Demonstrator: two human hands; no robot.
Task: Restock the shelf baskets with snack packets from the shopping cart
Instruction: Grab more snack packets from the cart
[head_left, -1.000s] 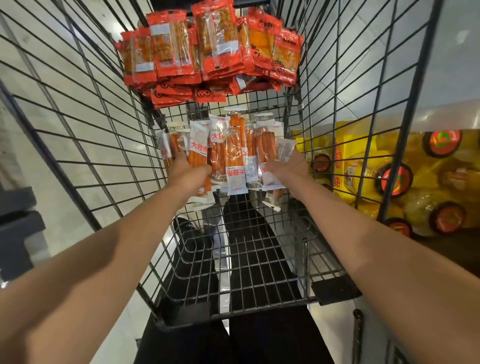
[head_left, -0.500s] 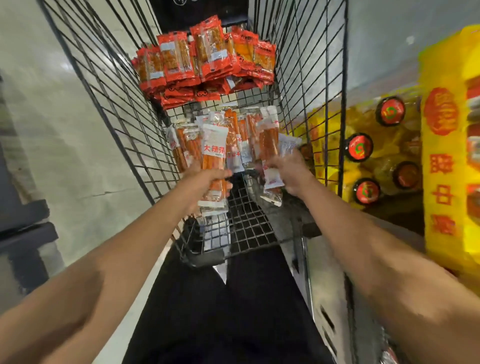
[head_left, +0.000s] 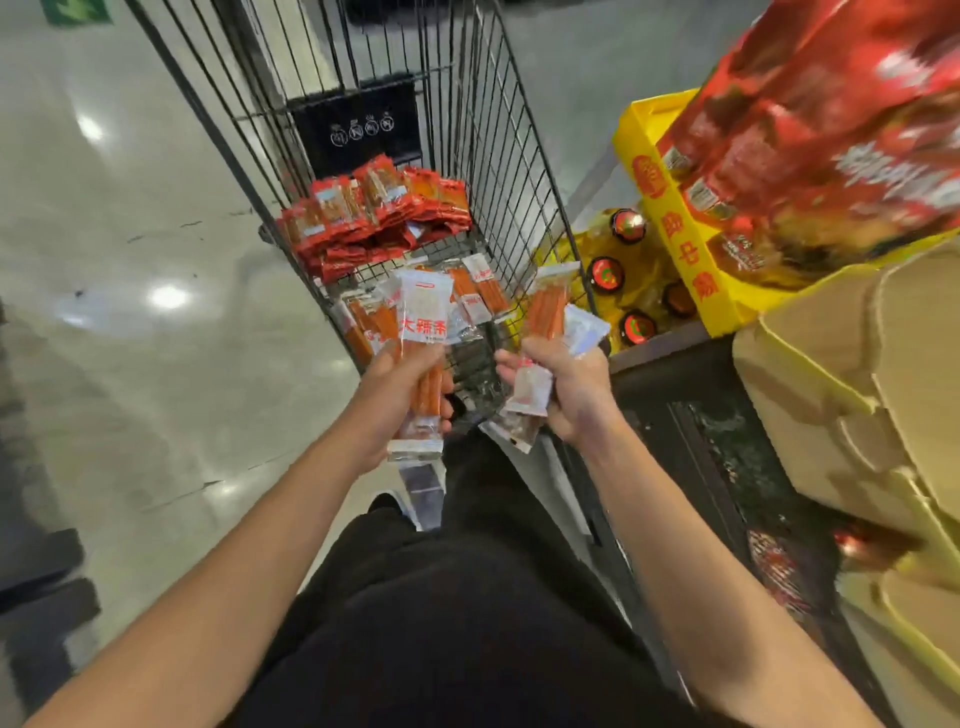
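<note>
Stage: packets lifted from shopping cart (head_left: 332, 104), none shelved yet. My left hand (head_left: 397, 387) fingers curl round clear sausage-stick packets (head_left: 423, 332); my right hand (head_left: 569, 387) grips another bunch (head_left: 545, 322). Remaining: red packets (head_left: 374, 218) at cart's far end, more clear ones mid-cart. Shelf baskets not visible; yellow box (head_left: 691, 249) and right-side goods blurred.

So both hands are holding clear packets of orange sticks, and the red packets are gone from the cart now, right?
Not quite. The left hand and right hand each grip clear packets of orange sticks, but the head view shows the red packets still piled at the far end of the cart.
</note>
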